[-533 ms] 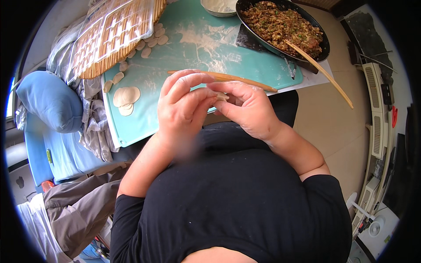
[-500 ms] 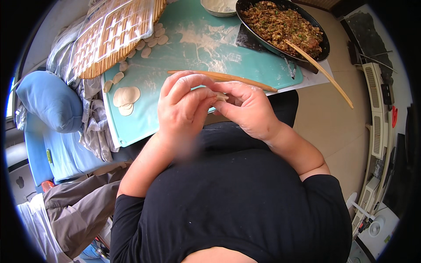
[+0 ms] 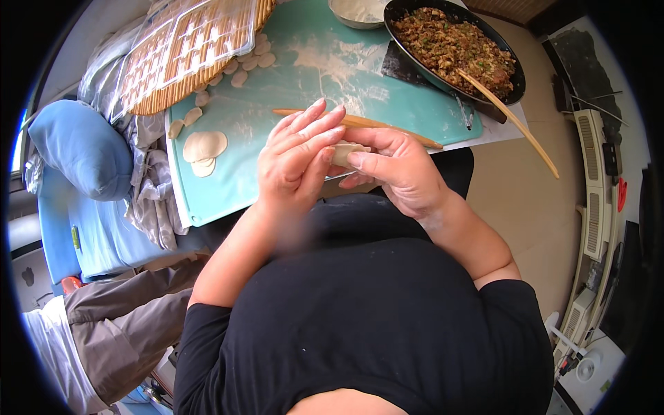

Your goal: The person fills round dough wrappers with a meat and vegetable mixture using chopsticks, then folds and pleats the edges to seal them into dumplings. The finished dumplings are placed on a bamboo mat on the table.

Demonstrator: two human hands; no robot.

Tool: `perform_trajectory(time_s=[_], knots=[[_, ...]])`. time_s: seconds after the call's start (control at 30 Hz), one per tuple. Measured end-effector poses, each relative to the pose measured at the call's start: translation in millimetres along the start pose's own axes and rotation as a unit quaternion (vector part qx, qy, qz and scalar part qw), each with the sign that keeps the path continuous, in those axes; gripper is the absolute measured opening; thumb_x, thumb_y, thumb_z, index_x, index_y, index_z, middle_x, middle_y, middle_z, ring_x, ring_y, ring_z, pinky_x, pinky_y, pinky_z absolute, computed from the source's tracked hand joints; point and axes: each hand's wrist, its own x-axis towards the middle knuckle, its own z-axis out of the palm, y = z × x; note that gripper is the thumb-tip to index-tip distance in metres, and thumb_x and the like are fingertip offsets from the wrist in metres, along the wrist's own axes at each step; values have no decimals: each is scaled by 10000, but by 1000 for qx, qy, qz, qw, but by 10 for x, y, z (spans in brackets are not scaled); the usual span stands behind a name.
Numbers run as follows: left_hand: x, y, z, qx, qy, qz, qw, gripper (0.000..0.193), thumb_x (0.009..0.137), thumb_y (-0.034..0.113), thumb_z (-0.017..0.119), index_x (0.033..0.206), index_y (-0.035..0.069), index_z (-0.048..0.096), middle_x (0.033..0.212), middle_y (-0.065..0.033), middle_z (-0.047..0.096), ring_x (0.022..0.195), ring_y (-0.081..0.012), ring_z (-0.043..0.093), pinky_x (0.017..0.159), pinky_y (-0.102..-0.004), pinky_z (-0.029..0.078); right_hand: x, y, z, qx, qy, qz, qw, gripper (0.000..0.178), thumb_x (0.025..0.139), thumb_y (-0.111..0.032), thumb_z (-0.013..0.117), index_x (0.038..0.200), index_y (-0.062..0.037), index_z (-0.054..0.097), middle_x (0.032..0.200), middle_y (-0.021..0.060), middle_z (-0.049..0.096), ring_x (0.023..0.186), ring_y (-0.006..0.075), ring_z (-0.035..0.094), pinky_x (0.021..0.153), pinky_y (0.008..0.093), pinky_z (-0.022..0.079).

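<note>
A pale folded dumpling (image 3: pixel 344 155) sits between my two hands above the near edge of the teal mat (image 3: pixel 228 187). My right hand (image 3: pixel 404 169) pinches its right side, thumb in front. Against its left end rest the thumb and forefinger of my left hand (image 3: pixel 294 155); the other left fingers stretch upward. Just beyond the hands lies a wooden rolling pin (image 3: pixel 394 131), partly covered by my fingers. Round dough wrappers (image 3: pixel 205 145) overlap on the mat's left side. Farther back, several smaller flattened dough pieces (image 3: pixel 239 79) line a tray.
A black pan (image 3: pixel 520 86) of chopped filling (image 3: pixel 453 48) stands at the back right, a long wooden utensil (image 3: pixel 512 114) jutting from it. Behind are a flour bowl (image 3: pixel 356 17) and a reed tray (image 3: pixel 149 104) under a clear divided tray (image 3: pixel 187 48). Another person's trousered legs (image 3: pixel 131 304) show at left.
My left fingers have straightened from their curl. The dumpling now shows more of its side between my hands. The whole view has shifted slightly.
</note>
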Motion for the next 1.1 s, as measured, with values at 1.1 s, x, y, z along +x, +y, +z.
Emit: perform_trajectory(time_s=[1.1], knots=[[-26, -99, -90, 72, -85, 25, 994, 350, 779, 47, 579, 1128, 54, 571, 1255, -120, 521, 1196, -298, 464, 930, -407, 393, 96, 118, -118, 97, 1, 53, 994, 406, 947, -281, 358, 1162, 37, 493, 1070, 149, 586, 940, 251, 611, 771, 335, 513]])
